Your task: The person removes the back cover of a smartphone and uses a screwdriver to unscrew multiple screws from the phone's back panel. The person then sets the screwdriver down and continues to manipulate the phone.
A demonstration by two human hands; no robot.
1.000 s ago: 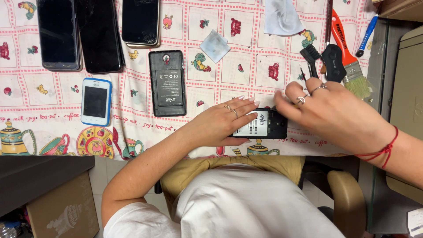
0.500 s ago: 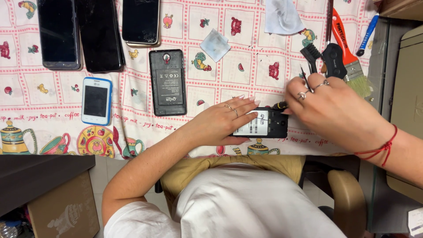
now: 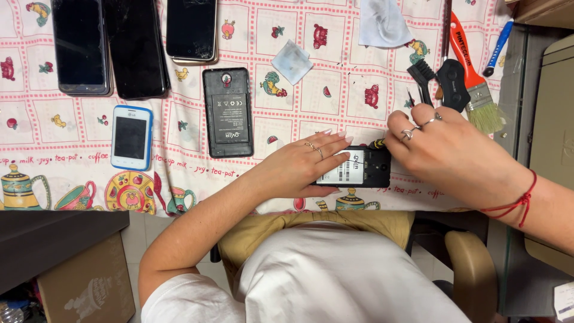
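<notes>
My left hand [image 3: 302,167] lies flat, palm down, fingers stretched together toward my right hand, thin rings on two fingers. Its forearm runs back down to my bent elbow. My right hand [image 3: 454,158] sits just beside those fingertips, palm down, knuckles raised, fingers curled under, rings on two fingers. A red cord circles my right wrist, behind the hand.

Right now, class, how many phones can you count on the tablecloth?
6: three dark phones along the top, a white phone, a back-up phone mid-cloth, and an opened phone under both hands.
</notes>
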